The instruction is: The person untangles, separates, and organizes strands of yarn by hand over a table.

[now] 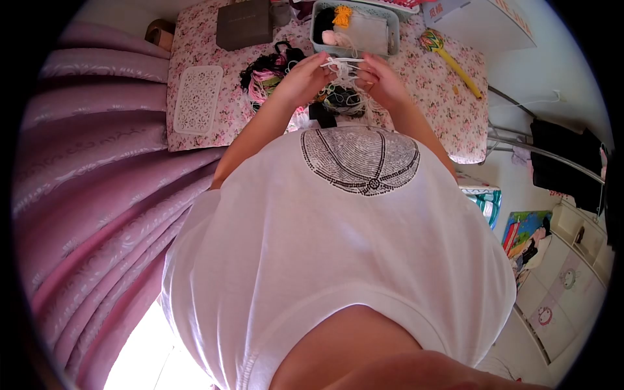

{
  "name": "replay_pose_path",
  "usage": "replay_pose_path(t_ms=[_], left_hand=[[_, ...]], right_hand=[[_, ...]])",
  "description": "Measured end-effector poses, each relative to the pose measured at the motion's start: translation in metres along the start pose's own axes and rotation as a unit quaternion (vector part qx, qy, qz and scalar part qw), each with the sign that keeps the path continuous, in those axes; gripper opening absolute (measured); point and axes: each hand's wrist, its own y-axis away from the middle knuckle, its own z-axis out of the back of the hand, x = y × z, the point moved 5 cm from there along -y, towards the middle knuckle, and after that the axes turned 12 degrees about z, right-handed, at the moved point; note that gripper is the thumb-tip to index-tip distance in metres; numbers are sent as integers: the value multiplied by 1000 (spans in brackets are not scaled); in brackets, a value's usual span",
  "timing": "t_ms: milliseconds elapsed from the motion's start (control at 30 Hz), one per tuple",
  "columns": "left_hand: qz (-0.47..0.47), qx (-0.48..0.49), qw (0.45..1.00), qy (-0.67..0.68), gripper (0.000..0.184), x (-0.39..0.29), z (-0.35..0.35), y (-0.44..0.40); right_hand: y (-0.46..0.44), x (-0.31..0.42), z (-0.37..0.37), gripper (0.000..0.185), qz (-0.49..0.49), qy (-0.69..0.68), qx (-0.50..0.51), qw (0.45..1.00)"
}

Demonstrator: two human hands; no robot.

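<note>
Both hands are raised over the far part of a floral-covered table [429, 84]. Between them a bundle of white cord [343, 66] is stretched, with a straight white strand across its top. My left hand [311, 79] pinches the left end of the cord, fingers closed. On the other side my right hand [383, 79] has its fingers closed on the right end. Loose strands hang below the hands. Under and left of them lies a tangle of black, pink and white yarn [263, 84]. Dark yarn with white strands [343, 101] lies beneath the cord.
Beyond the hands stands a basket [394, 32] with yarn. A dark box [244, 26] and a white lattice tray [197, 99] are at the left. A yellow stick [460, 73] and a white carton [478, 26] are at the right. Purple curtains [97, 162] hang left.
</note>
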Motion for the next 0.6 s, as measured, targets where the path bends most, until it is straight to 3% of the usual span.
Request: replay_pose_path(t_ms=[67, 167, 267, 367, 467, 600], left_hand=[[3, 1, 1000, -10, 9, 1, -1, 0], [12, 45, 996, -79, 7, 12, 9, -6], [17, 45, 991, -127, 6, 13, 9, -7], [4, -14, 991, -130, 7, 14, 5, -8], [-8, -38, 987, -153, 10, 12, 5, -9], [-6, -89, 968, -234, 14, 13, 8, -7]], right_hand=[[3, 10, 10, 12, 11, 258, -62, 964], [-1, 12, 6, 18, 51, 463, -70, 882], [-3, 10, 16, 19, 113, 425, -105, 892], [6, 6, -17, 17, 48, 264, -212, 940], [4, -6, -1, 17, 5, 419, -68, 905], [3, -1, 18, 21, 2, 338, -116, 934]])
